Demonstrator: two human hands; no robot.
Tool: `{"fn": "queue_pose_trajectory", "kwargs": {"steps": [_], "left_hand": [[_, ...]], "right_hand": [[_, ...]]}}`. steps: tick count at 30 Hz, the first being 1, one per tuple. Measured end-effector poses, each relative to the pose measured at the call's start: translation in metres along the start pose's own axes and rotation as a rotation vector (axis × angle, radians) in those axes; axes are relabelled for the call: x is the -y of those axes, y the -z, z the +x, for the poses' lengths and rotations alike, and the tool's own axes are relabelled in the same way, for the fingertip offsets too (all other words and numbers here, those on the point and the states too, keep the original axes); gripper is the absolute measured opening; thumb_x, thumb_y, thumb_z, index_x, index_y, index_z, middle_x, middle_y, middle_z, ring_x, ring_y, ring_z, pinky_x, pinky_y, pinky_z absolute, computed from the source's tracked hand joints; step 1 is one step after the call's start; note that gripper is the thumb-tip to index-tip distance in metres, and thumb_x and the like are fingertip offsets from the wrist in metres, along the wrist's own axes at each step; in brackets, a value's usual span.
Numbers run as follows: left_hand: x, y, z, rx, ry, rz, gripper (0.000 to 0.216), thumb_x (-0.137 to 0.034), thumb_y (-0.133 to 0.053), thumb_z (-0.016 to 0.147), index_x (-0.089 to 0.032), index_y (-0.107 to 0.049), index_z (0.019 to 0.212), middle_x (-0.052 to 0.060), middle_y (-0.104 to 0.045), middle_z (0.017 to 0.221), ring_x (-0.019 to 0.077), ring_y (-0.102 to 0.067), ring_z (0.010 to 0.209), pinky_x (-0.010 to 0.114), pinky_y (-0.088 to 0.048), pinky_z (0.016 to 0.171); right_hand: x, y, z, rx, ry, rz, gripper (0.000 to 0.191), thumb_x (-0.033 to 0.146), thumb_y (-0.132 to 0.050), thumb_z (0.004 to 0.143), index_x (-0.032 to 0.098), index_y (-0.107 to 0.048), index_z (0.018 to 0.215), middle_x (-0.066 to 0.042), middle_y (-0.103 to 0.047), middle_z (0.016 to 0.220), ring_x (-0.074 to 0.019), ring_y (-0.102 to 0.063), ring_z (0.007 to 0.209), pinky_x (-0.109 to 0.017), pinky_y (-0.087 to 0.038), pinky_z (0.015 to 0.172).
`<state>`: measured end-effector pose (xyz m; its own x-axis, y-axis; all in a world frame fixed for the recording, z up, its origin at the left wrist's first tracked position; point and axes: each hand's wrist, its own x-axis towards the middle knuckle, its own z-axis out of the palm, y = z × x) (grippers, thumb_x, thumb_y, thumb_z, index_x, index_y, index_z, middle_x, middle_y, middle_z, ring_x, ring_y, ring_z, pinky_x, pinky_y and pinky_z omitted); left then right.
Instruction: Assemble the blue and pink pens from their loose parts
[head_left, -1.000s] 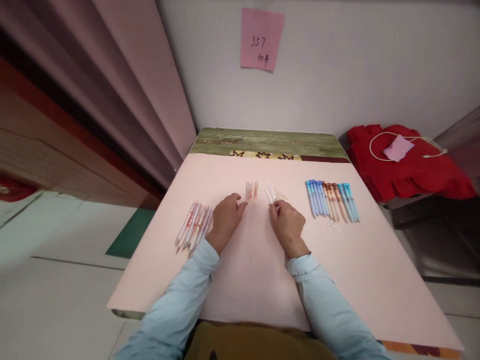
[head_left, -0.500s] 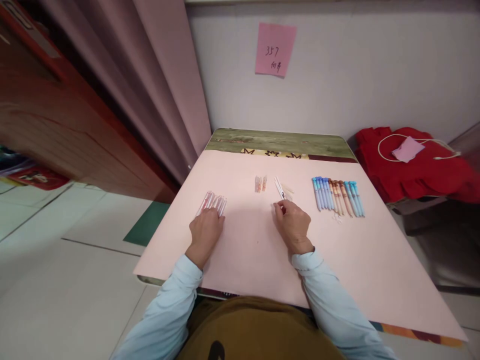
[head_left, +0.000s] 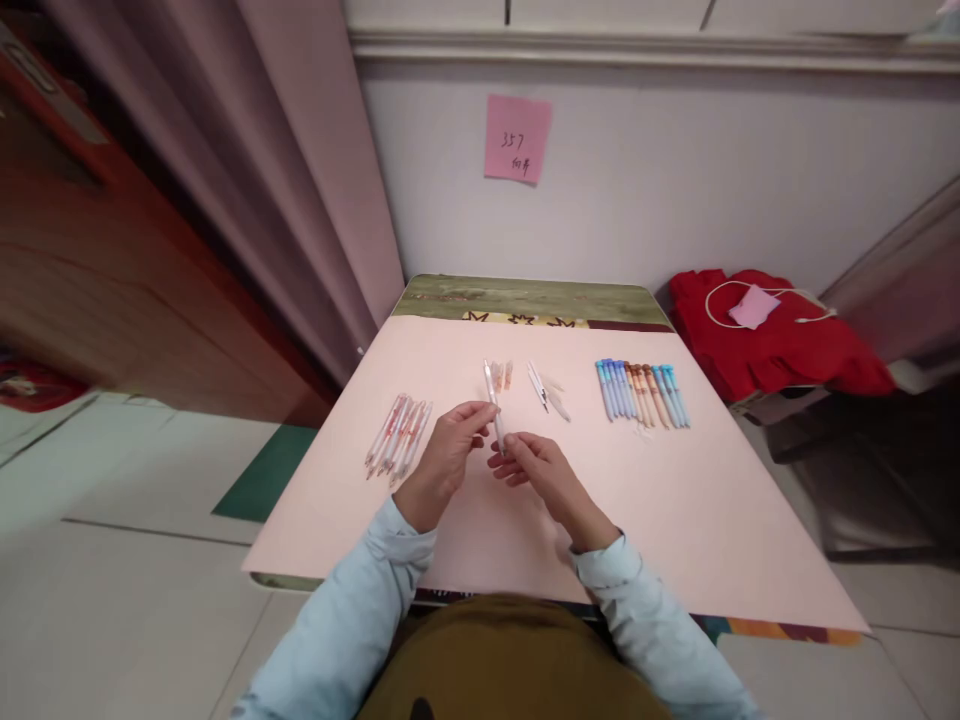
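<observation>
A white pen (head_left: 491, 385) is held tilted above the middle of the table by both hands. My left hand (head_left: 450, 450) pinches its middle between thumb and fingers. My right hand (head_left: 536, 465) grips the lower end, thumb on top and the other fingers loosely curled beneath. To the left lies a row of several clear and white pens with reddish marks (head_left: 397, 435). Behind the held pen are small clear patterned pieces (head_left: 508, 374). Right of them lie thin white refills with dark tips (head_left: 538, 386) and pale slender parts (head_left: 555, 398).
Several blue, brown and light-blue pens (head_left: 641, 393) lie in a row at the right, with small white bits (head_left: 643, 431) below. A pink sheet (head_left: 337, 530) covers the table. Red cloth (head_left: 787, 345) with a white cord lies beyond the right edge; a curtain (head_left: 300, 150) hangs at left.
My left hand has come from the left pen row to the middle with a white pen. My right hand has left the refills and moved left onto that pen. The view has shifted.
</observation>
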<state>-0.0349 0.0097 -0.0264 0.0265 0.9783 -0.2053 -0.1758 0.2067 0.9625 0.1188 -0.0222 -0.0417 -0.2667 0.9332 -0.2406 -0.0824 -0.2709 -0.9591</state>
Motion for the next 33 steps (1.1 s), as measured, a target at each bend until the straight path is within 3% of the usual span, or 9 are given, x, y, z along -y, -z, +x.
{"fn": "queue_pose_trajectory", "kwargs": {"steps": [6, 11, 16, 19, 24, 29, 33], "left_hand": [[0.006, -0.026, 0.019, 0.157, 0.068, -0.238, 0.028, -0.041, -0.074, 0.078, -0.015, -0.068, 0.083, 0.002, -0.066, 0.075, 0.0108, -0.058, 0.063, 0.025, -0.049, 0.067], [0.005, -0.029, 0.028, 0.253, 0.179, -0.416, 0.031, -0.033, -0.068, 0.085, -0.015, -0.070, 0.110, 0.014, -0.072, 0.111, 0.0201, -0.068, 0.096, 0.030, -0.054, 0.081], [0.006, -0.026, 0.024, 0.343, 0.148, -0.463, 0.032, -0.030, -0.065, 0.088, -0.014, -0.069, 0.115, 0.016, -0.071, 0.116, 0.0262, -0.064, 0.114, 0.038, -0.053, 0.095], [0.010, -0.024, 0.023, 0.375, 0.145, -0.464, 0.031, -0.029, -0.066, 0.087, -0.014, -0.068, 0.113, 0.015, -0.072, 0.112, 0.0261, -0.068, 0.106, 0.041, -0.053, 0.094], [0.016, -0.026, 0.024, 0.341, 0.141, -0.455, 0.025, -0.032, -0.074, 0.081, -0.015, -0.068, 0.098, 0.011, -0.076, 0.095, 0.0219, -0.072, 0.089, 0.036, -0.054, 0.089], [0.015, -0.029, 0.029, 0.282, 0.165, -0.364, 0.026, -0.035, -0.079, 0.075, -0.014, -0.067, 0.084, 0.009, -0.075, 0.085, 0.0132, -0.065, 0.059, 0.024, -0.051, 0.055], [0.015, -0.033, 0.031, 0.159, 0.148, -0.363, 0.026, -0.032, -0.080, 0.074, -0.013, -0.068, 0.086, 0.008, -0.074, 0.083, 0.0128, -0.065, 0.064, 0.024, -0.052, 0.061]], "right_hand": [[0.001, 0.014, 0.015, -0.054, 0.021, 0.292, 0.040, 0.054, -0.077, 0.072, 0.015, -0.071, 0.084, 0.000, -0.064, 0.065, -0.0078, -0.054, 0.054, -0.021, -0.040, 0.054], [-0.009, 0.024, 0.020, 0.128, -0.103, 0.511, 0.035, 0.046, -0.078, 0.075, 0.014, -0.071, 0.087, 0.004, -0.053, 0.061, -0.0046, -0.041, 0.049, -0.018, -0.030, 0.047], [-0.012, 0.027, 0.019, 0.236, -0.201, 0.677, 0.029, 0.040, -0.075, 0.078, 0.014, -0.070, 0.088, 0.005, -0.048, 0.061, -0.0050, -0.036, 0.050, -0.017, -0.030, 0.046], [-0.012, 0.028, 0.018, 0.259, -0.226, 0.719, 0.027, 0.040, -0.073, 0.080, 0.015, -0.071, 0.090, 0.004, -0.050, 0.064, -0.0056, -0.037, 0.050, -0.017, -0.031, 0.046], [-0.013, 0.025, 0.016, 0.167, -0.171, 0.611, 0.029, 0.045, -0.075, 0.080, 0.017, -0.071, 0.084, 0.001, -0.057, 0.065, -0.0073, -0.044, 0.052, -0.019, -0.034, 0.048], [-0.019, 0.022, 0.021, 0.144, -0.069, 0.499, 0.038, 0.046, -0.084, 0.069, 0.015, -0.069, 0.085, 0.003, -0.058, 0.064, -0.0064, -0.048, 0.052, -0.018, -0.036, 0.050], [-0.025, 0.022, 0.027, 0.000, -0.053, 0.427, 0.041, 0.049, -0.085, 0.067, 0.016, -0.065, 0.080, 0.001, -0.062, 0.065, -0.0080, -0.053, 0.054, -0.019, -0.040, 0.050]]}}
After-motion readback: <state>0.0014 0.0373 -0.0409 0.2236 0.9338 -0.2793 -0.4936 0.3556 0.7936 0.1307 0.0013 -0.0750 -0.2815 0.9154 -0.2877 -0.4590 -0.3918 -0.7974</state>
